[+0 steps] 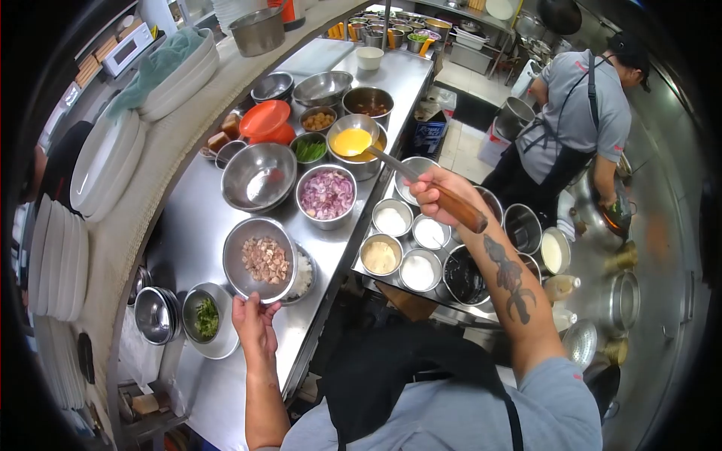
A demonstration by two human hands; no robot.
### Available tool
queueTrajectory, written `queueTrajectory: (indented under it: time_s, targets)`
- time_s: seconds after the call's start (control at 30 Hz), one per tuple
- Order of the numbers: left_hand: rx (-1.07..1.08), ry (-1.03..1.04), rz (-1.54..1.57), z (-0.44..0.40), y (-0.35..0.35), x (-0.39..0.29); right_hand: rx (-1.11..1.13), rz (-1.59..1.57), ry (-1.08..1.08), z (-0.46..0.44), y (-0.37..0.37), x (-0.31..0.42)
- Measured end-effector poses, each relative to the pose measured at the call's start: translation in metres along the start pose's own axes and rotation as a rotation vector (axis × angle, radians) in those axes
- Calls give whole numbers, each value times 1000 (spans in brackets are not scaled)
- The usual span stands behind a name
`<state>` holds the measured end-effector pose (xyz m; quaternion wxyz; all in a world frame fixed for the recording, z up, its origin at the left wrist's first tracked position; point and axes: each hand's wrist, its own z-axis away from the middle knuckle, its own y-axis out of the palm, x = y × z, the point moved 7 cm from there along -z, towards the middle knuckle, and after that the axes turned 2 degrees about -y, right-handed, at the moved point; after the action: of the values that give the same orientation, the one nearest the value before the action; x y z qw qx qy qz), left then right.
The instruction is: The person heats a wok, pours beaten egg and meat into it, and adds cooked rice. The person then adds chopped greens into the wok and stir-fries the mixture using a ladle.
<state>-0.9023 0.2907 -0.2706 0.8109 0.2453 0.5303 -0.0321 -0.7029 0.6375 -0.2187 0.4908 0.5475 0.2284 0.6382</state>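
Observation:
My right hand (442, 194) grips the wooden handle of a ladle (394, 162). The ladle's round cup holds yellow liquid that looks like beaten egg (351, 141), above a metal pot (365, 168). With the fingers of my left hand (256, 322) I pinch the near rim of a steel bowl (236, 242) of diced pinkish meat (265, 260). That bowl partly covers a container of white rice (304, 275). Chopped red onion (326, 194) fills a pot between my hands, beside a nearly bare steel bowl (259, 177).
Chopped greens (203, 317) sit in a bowl near stacked small bowls (156, 316). White and tan powders (392, 220) fill several pots on the lower right counter. A co-worker (575, 113) bends over a wok at right. A shelf with white plates (109, 161) overhangs the left side.

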Motion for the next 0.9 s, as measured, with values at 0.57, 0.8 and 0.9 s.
queueTrajectory:
  time_s: [0.57, 0.8, 0.9]
  targets:
    - [269, 10, -77, -174, 118, -28, 38, -326, -74, 10, 39, -22]
    - [328, -58, -81, -227, 181, 10, 40, -271, -181, 32, 89, -1]
    - [363, -77, -80, -240, 215, 31, 82, -258, -230, 44, 107, 3]
